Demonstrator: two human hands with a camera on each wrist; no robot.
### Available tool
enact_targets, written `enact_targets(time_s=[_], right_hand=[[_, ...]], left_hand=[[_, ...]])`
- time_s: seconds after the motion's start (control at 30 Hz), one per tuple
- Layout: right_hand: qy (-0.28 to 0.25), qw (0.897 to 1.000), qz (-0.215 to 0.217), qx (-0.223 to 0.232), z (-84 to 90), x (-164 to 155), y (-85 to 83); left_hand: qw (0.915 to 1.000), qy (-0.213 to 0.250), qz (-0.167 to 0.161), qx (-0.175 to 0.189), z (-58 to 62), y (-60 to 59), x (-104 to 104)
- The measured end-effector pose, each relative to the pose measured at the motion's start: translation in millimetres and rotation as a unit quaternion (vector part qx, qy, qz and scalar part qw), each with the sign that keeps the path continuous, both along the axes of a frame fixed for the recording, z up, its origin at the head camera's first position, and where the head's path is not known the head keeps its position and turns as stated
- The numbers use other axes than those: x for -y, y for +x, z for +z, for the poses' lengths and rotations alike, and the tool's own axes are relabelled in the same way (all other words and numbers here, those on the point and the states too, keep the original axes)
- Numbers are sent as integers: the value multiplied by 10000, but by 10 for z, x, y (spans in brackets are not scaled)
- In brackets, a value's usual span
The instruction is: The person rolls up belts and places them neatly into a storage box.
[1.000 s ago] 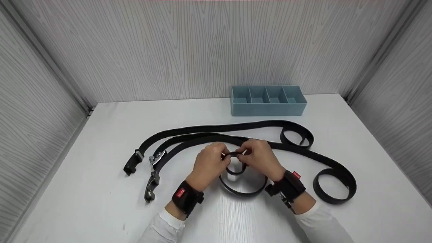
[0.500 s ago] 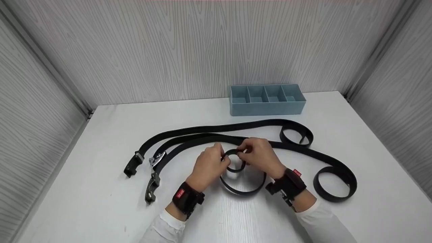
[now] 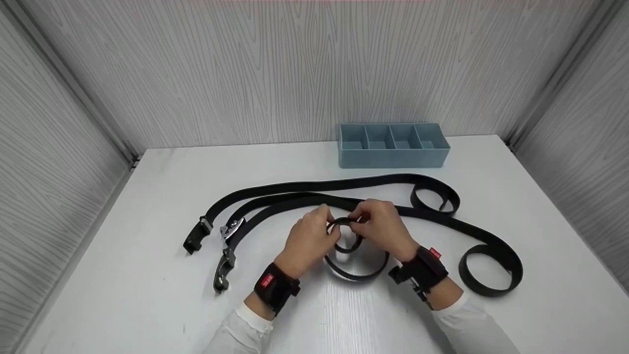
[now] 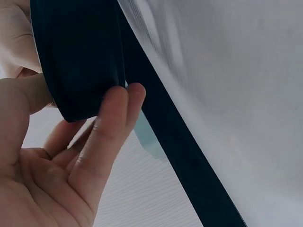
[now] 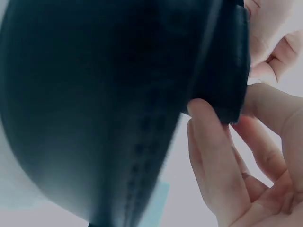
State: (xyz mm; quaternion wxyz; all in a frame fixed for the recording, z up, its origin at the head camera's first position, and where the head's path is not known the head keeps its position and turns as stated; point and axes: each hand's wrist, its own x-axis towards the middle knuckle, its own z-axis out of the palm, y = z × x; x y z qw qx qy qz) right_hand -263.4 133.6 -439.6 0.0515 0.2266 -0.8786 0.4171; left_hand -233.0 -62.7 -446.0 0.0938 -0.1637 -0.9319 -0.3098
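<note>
black belt coil (image 3: 346, 236) pinched by both hands' fingers (image 3: 328, 219).

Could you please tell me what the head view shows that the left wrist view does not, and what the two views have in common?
Only the head view shows the whole white table, the blue divided tray at the back, three metal buckles at the left, the other belts' loose loops at the right, and the right hand.

Only the left wrist view shows close up how the left hand's fingertips press the strap's edge.

Both show the left hand holding the coiled black belt.
</note>
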Motion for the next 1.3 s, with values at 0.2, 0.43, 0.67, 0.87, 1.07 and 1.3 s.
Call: enact_targets(time_s=[0.2, 0.43, 0.67, 0.87, 1.07, 1.3], right_hand=[[-88, 9999, -73, 53, -6, 0, -18], [92, 9997, 103, 202, 24, -3, -20], [-28, 9999, 21, -141, 15, 4, 3], [-140, 9994, -148, -280, 1, 6, 7], [-158, 9998, -79, -50, 6, 8, -3], [-6, 9998, 155, 112, 31, -3, 5]], left_hand=[[10000, 10, 50, -14, 6, 4, -2], [9993, 26, -126, -354, -5, 17, -12], [9995, 147, -19, -265, -14, -3, -13], [9994, 210, 131, -232, -8, -4, 0], [9991, 151, 16, -400, -13, -2, 8], [9989, -8, -206, -425, -9, 10, 6]])
